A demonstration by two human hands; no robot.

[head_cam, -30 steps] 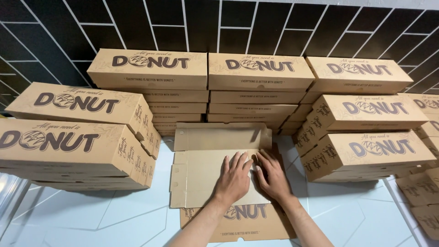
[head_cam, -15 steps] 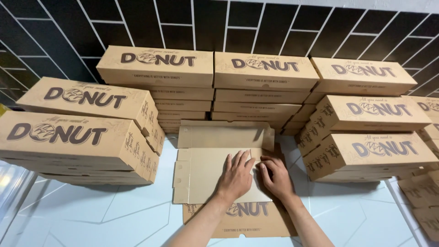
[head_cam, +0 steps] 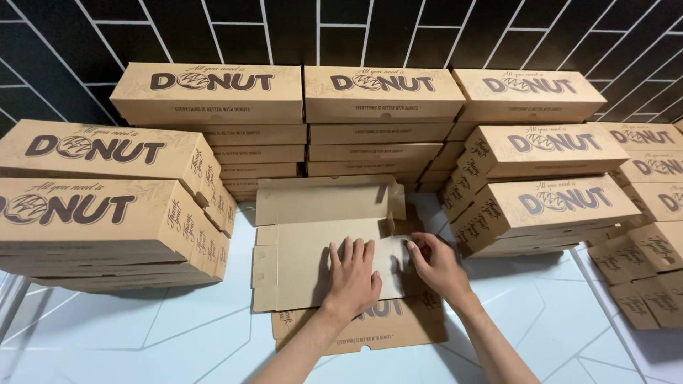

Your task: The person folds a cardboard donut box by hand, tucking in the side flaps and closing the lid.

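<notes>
Two hands on a flat unfolded box.
Left hand [head_cam: 352, 281] presses the box blank [head_cam: 299, 263], fingers spread; right hand [head_cam: 437, 267], at 3 o'clock, pinches its side flap [head_cam: 400, 238].

A flat, unfolded cardboard box [head_cam: 313, 249] lies on the white counter [head_cam: 142, 341], its far flap raised. The left hand [head_cam: 352, 281] presses flat on the middle panel; the right hand [head_cam: 437, 267], just beside it, has fingers curled at the right-side flap. Stacks of closed brown boxes [head_cam: 384, 92] ring the spot against a dark tiled wall [head_cam: 299, 28].
</notes>
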